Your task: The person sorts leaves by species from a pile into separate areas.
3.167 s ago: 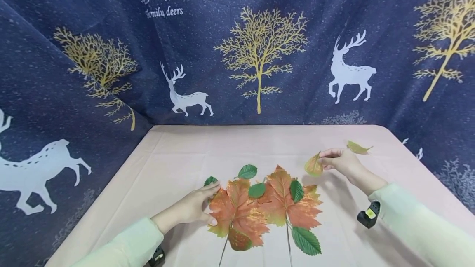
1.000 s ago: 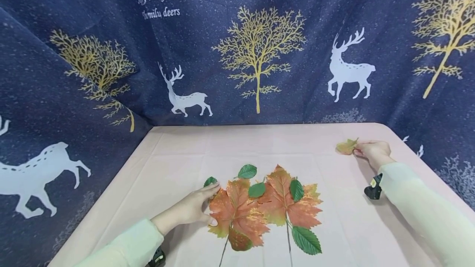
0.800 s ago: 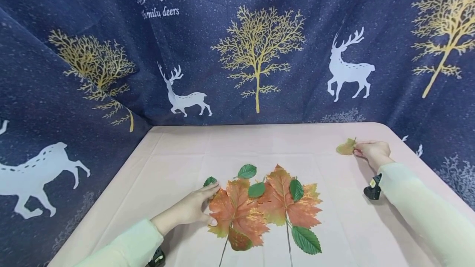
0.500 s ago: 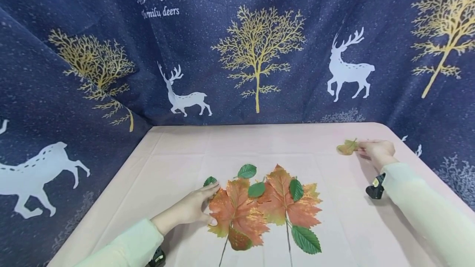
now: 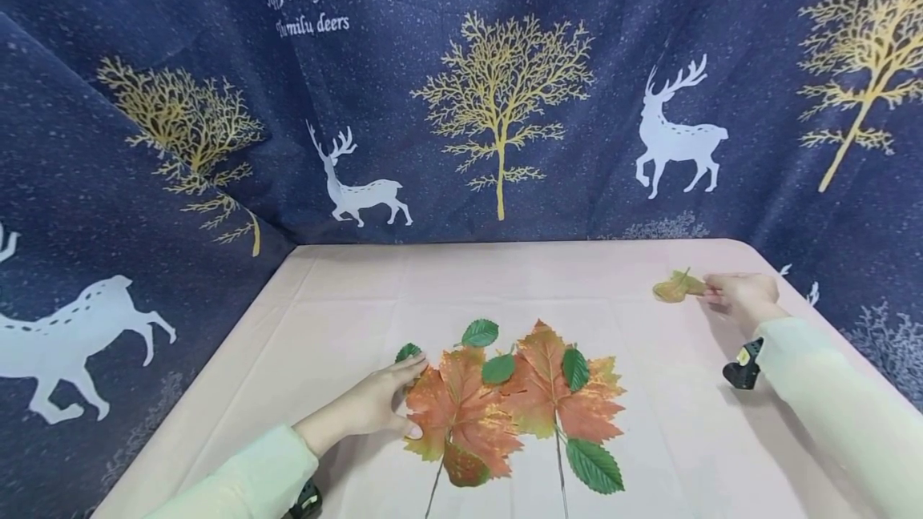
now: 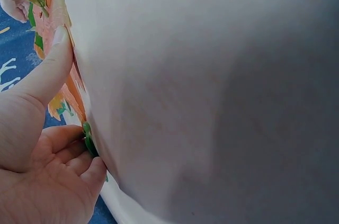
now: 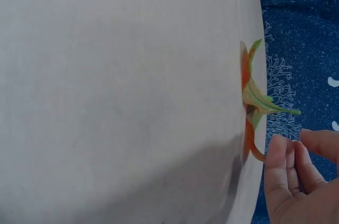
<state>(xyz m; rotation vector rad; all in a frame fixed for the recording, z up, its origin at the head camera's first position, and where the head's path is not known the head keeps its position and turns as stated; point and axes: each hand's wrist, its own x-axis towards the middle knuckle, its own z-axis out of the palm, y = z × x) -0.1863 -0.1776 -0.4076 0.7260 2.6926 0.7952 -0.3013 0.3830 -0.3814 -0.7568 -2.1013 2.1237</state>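
Note:
My left hand lies on the table, its thumb on the edge of the left orange maple leaf. Its fingertips reach a small green leaf, partly hidden beneath them. Far right, my right hand is just beside yellow-green leaves that overlap, one with its stem sticking up. In the right wrist view, thumb and fingers stand apart with nothing between them; whether a fingertip touches a leaf edge is unclear. A second maple leaf lies right of the first.
Green leaves lie on and around the maple leaves, one larger green leaf at the lower right. A reddish leaf covers the left stem. A blue curtain with deer and trees hangs behind the pale table.
My right hand has carried a yellow-green leaf to the far right and laid it over another one. It has let go and drawn slightly right. My left hand has stayed still.

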